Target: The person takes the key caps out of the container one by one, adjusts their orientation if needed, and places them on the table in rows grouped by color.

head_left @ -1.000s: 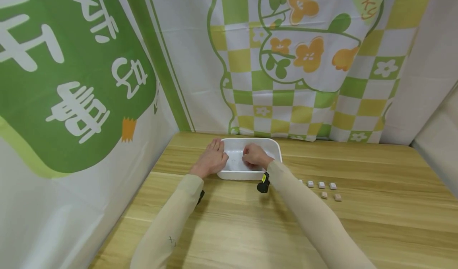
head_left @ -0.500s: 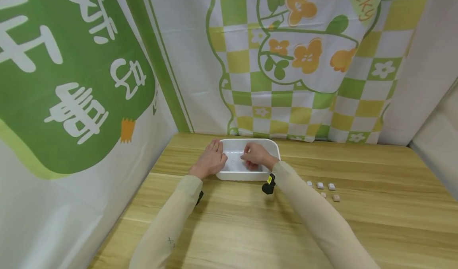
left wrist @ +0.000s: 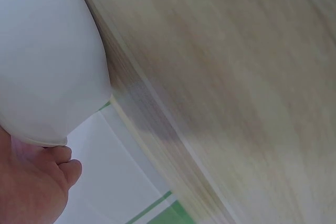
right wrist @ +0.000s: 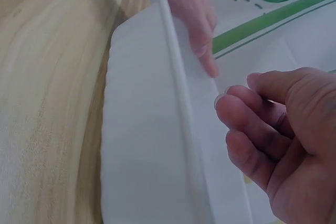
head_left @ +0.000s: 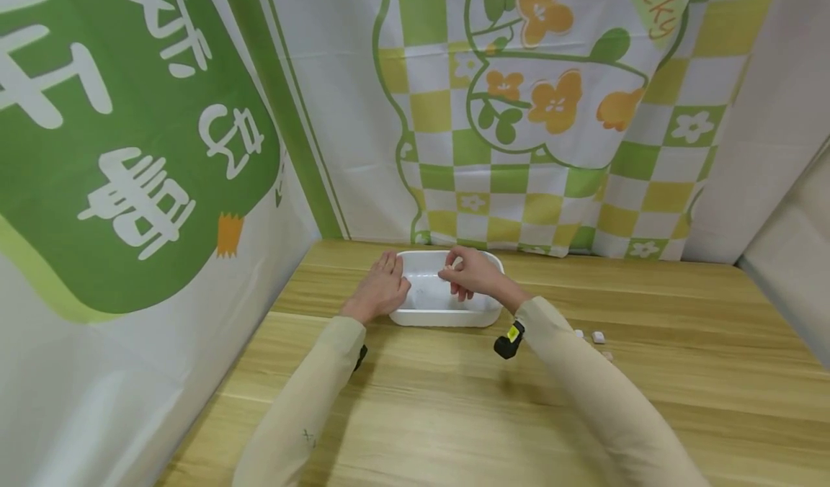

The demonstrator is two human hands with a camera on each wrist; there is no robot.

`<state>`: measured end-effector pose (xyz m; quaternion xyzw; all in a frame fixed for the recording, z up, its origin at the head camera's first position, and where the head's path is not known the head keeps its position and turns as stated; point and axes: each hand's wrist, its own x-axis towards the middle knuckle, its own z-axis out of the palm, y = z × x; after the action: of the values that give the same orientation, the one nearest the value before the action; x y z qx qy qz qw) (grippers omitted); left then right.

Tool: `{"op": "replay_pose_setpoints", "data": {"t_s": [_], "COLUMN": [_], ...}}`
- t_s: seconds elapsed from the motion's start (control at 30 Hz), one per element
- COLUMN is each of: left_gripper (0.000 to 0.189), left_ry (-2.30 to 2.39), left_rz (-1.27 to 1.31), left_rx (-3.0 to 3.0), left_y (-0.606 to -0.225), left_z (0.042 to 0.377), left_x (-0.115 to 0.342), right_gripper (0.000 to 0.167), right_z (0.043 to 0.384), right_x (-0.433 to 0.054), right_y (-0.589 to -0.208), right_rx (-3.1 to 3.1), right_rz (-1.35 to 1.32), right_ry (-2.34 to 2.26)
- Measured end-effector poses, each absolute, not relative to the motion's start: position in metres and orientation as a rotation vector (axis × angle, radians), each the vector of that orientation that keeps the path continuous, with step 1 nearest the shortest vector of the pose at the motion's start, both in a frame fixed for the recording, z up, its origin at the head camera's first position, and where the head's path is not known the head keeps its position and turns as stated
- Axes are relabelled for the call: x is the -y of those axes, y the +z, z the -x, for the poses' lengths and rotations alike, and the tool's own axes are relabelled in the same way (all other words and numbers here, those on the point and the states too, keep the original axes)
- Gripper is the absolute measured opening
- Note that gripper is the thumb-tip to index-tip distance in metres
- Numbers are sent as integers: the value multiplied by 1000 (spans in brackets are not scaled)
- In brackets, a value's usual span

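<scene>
A white rectangular plastic tray (head_left: pixel 447 318) with rounded corners stands on the wooden table. My left hand (head_left: pixel 379 285) grips its left rim, with the thumb on the inner side; in the left wrist view the fingertips (left wrist: pixel 60 155) show at the rim. Above the tray's right part, my right hand (head_left: pixel 476 271) holds thumb and index finger together. A small light piece, seemingly a white keycap (head_left: pixel 449 267), shows between them in the head view; the right wrist view does not show it. The other right fingers are loosely bent.
Right of the tray, a white keycap (head_left: pixel 599 337) and others lie on the table (head_left: pixel 441 400), partly hidden by the right sleeve (head_left: pixel 596 379). Patterned cloth (head_left: pixel 493 177) hangs behind, and more cloth (head_left: pixel 130 148) hangs at the left.
My right hand has risen from inside the tray, and its wrist and forearm have shifted right, covering more keycaps. My left hand keeps its hold on the rim.
</scene>
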<state>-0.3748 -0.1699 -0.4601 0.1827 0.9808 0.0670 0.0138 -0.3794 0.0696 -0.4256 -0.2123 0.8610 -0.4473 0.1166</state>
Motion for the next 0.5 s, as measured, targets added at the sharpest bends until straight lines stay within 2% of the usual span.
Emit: {"op": "replay_pose_setpoints", "data": {"t_s": [0.5], "left_gripper": [64], "left_ry": [245], "left_rz": [-576], "left_rx": [-3044], "left_y": [-459], "left_z": [374], "left_x": [171], "right_gripper": [24], "right_z": [341], "right_x": [-114], "right_y": [-402], "right_rx": [-2523], "right_rz": [692], "right_ry": [-1353]}}
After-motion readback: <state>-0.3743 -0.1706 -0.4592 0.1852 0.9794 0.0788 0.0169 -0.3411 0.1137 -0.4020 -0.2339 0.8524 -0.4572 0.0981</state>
